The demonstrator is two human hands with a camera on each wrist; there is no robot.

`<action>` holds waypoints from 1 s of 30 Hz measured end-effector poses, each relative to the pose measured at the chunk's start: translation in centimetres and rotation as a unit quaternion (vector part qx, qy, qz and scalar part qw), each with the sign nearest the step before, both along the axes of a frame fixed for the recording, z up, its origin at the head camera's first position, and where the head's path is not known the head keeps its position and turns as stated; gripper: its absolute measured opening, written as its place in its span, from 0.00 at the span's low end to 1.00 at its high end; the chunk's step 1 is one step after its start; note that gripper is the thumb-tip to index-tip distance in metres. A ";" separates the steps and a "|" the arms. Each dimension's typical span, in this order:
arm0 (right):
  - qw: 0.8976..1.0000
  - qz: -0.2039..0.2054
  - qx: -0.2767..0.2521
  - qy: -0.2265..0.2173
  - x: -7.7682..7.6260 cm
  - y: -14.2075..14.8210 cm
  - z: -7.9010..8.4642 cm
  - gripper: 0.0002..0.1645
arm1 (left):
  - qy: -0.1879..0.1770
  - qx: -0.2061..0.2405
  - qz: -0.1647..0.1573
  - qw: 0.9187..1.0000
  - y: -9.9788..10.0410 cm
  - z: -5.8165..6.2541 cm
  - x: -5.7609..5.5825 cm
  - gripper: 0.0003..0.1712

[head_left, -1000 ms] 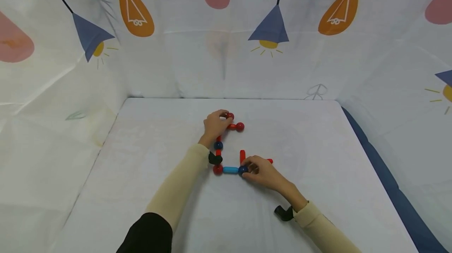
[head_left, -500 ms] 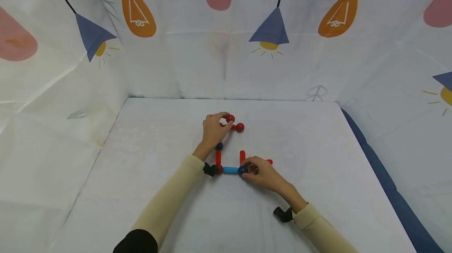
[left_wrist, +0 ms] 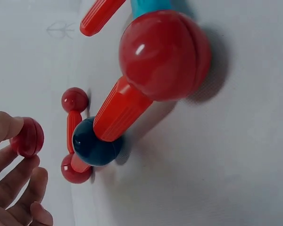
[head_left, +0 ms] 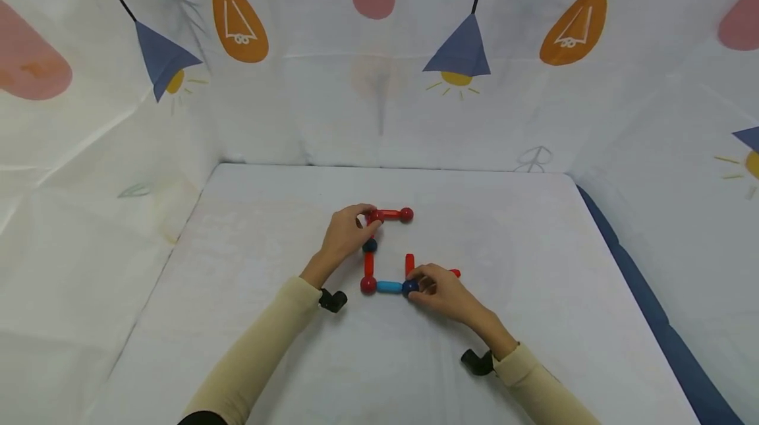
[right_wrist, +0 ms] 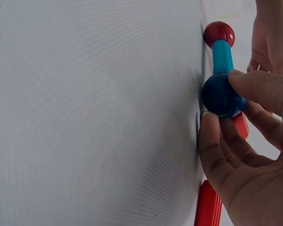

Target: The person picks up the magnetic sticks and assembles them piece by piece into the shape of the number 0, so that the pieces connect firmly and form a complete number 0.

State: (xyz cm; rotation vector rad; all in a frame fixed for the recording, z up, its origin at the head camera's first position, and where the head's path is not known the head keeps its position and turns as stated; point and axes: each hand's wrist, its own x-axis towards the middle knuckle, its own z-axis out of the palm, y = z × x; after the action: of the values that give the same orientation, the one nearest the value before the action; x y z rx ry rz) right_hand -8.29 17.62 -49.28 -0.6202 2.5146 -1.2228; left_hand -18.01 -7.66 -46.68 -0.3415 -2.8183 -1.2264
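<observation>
My left hand [head_left: 346, 234] pinches a loose red ball [left_wrist: 28, 136] between thumb and fingers. The left wrist view shows this ball apart from the chain of balls and rods. That chain has a far red ball [head_left: 406, 214], a red rod [head_left: 389, 214], a red corner ball [left_wrist: 75, 168], a dark blue ball [left_wrist: 96, 142], another red rod [head_left: 369, 265] and a near red ball [head_left: 368, 285]. A light blue rod [head_left: 389, 287] runs from there to a second dark blue ball [right_wrist: 222, 95], which my right hand [head_left: 445, 290] holds by thumb and fingertips. Beside it a red rod [head_left: 410, 263] points away from me.
Another red rod [right_wrist: 208, 203] lies on the white table [head_left: 534, 247], partly hidden behind the right hand in the head view. A printed cloth [head_left: 332, 109] hangs behind the table and along its sides.
My left hand has brought the red ball left and toward me, from beyond the far red rod to over the corner. The right hand keeps its place on the dark blue ball.
</observation>
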 end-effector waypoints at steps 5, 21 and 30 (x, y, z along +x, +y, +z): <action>1.000 -0.004 -0.004 -0.010 0.1 0.0 0.2 0.19 | -0.021 -0.007 -0.004 1.000 0.0 -0.2 0.9 0.24; 0.999 -0.007 -0.012 0.035 0.4 0.3 -0.8 0.18 | -0.071 0.038 -0.054 0.995 2.8 -1.7 2.7 0.20; 0.999 0.004 -0.016 0.041 0.1 0.2 -0.6 0.17 | -0.086 0.037 -0.062 0.994 4.0 -1.4 2.2 0.21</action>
State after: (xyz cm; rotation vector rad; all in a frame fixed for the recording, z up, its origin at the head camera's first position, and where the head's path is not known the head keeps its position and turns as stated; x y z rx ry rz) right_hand -8.17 17.87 -49.89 -0.7015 2.5620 -1.2609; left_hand -15.79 -3.68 -48.11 -0.4320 -2.9229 -1.4469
